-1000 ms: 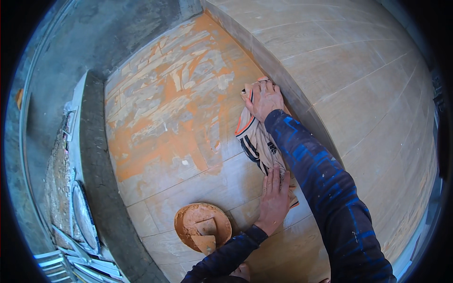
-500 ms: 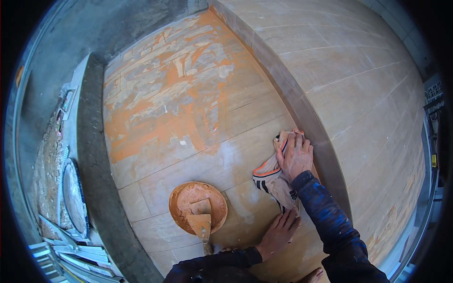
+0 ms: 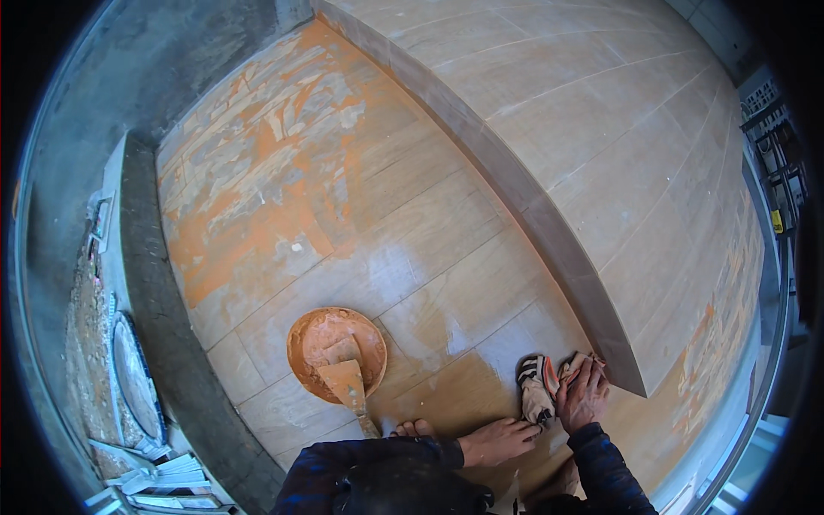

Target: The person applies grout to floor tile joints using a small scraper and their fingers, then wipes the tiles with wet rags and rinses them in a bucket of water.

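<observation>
A crumpled beige rag (image 3: 537,398) with black stripes and orange trim lies on the wood-look floor tiles beside the low tiled step. My right hand (image 3: 585,400) presses its far end down near the foot of the step, fingers bent over the fabric. My left hand (image 3: 498,443) rests low on the floor, fingers stretched toward the rag's near end; whether they touch it I cannot tell. To the left sits a round bowl (image 3: 297,365) of orange-brown grout. A putty knife (image 3: 346,386) lies across its rim, and a second blade (image 3: 342,351) rests in the grout.
Orange grout (image 3: 223,257) smears the far left tiles. The tiled step (image 3: 549,232) runs along the right, ending in a corner near my right hand. A concrete curb (image 3: 154,232) borders the left, with metal strips (image 3: 167,476) beyond. My bare foot (image 3: 414,428) is near the bowl.
My right hand and the rag have moved nearer to me and rightward along the step, toward its corner. The rag is more bunched. The view has shifted too.
</observation>
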The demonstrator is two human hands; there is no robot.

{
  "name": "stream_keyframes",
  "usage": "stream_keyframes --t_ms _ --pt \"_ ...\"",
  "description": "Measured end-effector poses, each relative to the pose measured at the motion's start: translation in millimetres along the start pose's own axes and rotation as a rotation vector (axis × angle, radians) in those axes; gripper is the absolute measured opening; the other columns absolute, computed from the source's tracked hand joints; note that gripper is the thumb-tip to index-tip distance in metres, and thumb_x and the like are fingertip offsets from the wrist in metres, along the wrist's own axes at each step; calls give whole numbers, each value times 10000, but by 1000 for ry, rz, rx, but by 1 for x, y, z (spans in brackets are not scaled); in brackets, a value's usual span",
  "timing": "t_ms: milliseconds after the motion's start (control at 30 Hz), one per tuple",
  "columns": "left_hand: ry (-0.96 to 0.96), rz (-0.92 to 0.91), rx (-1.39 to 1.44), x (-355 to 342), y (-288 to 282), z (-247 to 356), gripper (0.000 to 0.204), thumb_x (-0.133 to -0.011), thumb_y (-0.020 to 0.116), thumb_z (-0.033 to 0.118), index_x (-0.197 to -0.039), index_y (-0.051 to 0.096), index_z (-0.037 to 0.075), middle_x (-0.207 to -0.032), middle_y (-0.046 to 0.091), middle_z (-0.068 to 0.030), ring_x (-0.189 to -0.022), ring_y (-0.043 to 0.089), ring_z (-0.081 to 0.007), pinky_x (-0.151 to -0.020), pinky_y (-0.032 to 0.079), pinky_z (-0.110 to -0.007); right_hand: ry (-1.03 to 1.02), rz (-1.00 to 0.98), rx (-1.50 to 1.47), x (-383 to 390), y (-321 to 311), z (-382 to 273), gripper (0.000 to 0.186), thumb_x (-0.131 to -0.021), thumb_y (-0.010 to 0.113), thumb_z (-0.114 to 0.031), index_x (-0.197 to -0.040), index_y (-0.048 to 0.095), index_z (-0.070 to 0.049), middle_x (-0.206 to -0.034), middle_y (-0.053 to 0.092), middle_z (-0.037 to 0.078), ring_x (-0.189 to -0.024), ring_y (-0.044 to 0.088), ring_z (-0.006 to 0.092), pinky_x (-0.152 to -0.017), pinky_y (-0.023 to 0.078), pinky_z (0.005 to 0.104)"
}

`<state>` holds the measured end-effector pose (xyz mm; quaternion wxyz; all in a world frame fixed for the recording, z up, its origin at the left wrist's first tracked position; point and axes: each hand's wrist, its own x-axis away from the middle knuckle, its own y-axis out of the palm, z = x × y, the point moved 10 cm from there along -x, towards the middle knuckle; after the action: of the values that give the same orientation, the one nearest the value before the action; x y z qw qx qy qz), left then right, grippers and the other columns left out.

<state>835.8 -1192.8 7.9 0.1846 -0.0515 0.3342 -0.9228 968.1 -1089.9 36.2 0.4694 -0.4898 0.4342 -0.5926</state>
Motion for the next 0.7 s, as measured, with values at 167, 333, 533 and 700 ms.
stream_keyframes --t_ms 167,333,533,700 --pt "114 -37 6 -23 24 10 416 -860 628 156 -1267 599 76 -1500 479 -157 -1360 512 -319 -1040 452 -424 310 -30 -35 77 72 125 695 -950 599 -349 -1480 396 52 -1502 432 308 -1189 548 464 -1036 442 528" --pt "190 34 116 -25 28 11 458 -872 612 119 -1326 576 80 -1531 440 -179 -1334 517 -360 -1074 438 -450 750 -245 -397 153 120 275 457 -963 628 -447 -998 592 8 -1012 712 283 -952 699 438 -839 558 495" --pt "150 -51 225 -50 26 11 419 -904 627 109 -1321 589 102 -1494 470 -159 -1272 548 -366 -1024 483 -448 358 -534 -403 118 50 277 442 -892 715 -406 -1009 704 21 -908 734 245 -888 736 371 -778 579 431" --pt "204 -107 291 -81 31 29 448 -876 682 100 -1317 602 115 -1461 506 -120 -1239 576 -322 -997 504 -443 395 -894 -432 135 -6 324 513 -937 685 -489 -1042 740 10 -871 738 168 -828 728 234 -779 588 388"
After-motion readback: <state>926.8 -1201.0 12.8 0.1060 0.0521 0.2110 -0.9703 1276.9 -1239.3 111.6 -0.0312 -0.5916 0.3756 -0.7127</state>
